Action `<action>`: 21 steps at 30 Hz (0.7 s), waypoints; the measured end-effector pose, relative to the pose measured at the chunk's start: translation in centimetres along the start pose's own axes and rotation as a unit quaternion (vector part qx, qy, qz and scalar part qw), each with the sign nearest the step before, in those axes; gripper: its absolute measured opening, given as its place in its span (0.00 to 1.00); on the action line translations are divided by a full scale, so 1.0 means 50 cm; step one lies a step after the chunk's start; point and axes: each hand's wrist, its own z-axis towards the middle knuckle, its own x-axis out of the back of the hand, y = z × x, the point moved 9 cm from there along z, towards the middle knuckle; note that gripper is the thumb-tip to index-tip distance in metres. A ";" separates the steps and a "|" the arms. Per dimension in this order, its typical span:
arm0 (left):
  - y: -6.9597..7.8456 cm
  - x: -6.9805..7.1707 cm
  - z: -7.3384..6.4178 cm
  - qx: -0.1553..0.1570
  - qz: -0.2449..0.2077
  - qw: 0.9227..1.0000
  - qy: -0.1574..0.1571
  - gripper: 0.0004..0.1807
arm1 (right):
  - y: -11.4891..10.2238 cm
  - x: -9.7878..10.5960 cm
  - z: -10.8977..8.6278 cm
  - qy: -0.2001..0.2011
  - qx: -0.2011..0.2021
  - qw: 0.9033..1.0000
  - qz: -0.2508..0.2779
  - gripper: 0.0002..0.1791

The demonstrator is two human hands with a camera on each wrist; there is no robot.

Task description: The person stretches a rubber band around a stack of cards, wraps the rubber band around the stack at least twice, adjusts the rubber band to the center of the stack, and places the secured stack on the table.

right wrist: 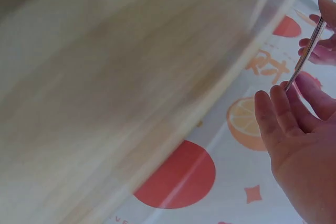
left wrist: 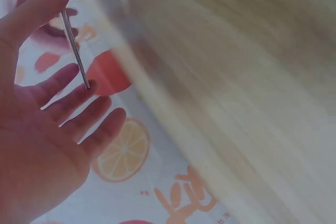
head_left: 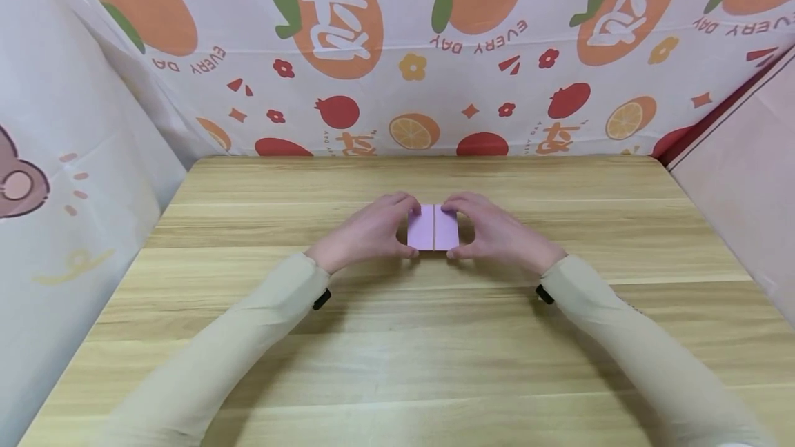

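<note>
Between both hands is a thin, flat lilac square [head_left: 421, 230] with a narrow brown line down its middle, held above the wooden table. My left hand [head_left: 371, 234] grips its left side, thumb at the near edge and fingertips at the far edge. On the right side, my right hand [head_left: 499, 234] pinches it in the same way. Both wrist views show the lilac square [left wrist: 77, 53] nearly edge-on as a slim greyish strip, spanning thumb to fingertips. The left palm [left wrist: 37, 145] and the right palm [right wrist: 310, 166] face it.
A light wood-grain table [head_left: 385, 364] stretches under both arms. White fabric with orange and red fruit prints [head_left: 413, 67] hangs along its back edge. More fabric hangs at the left [head_left: 87, 157] and right [head_left: 751, 178]. Each sleeve has a small black piece [head_left: 321, 299] at the wrist.
</note>
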 end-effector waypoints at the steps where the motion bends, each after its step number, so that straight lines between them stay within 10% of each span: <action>1: -0.003 -0.005 0.002 0.004 0.006 1.000 -0.008 0.33 | 0.003 -0.004 0.003 -0.007 -0.003 1.000 -0.003 0.42; 21: -0.062 -0.059 0.013 0.011 0.016 0.998 -0.062 0.31 | 0.028 -0.044 0.021 -0.074 0.001 0.997 -0.019 0.42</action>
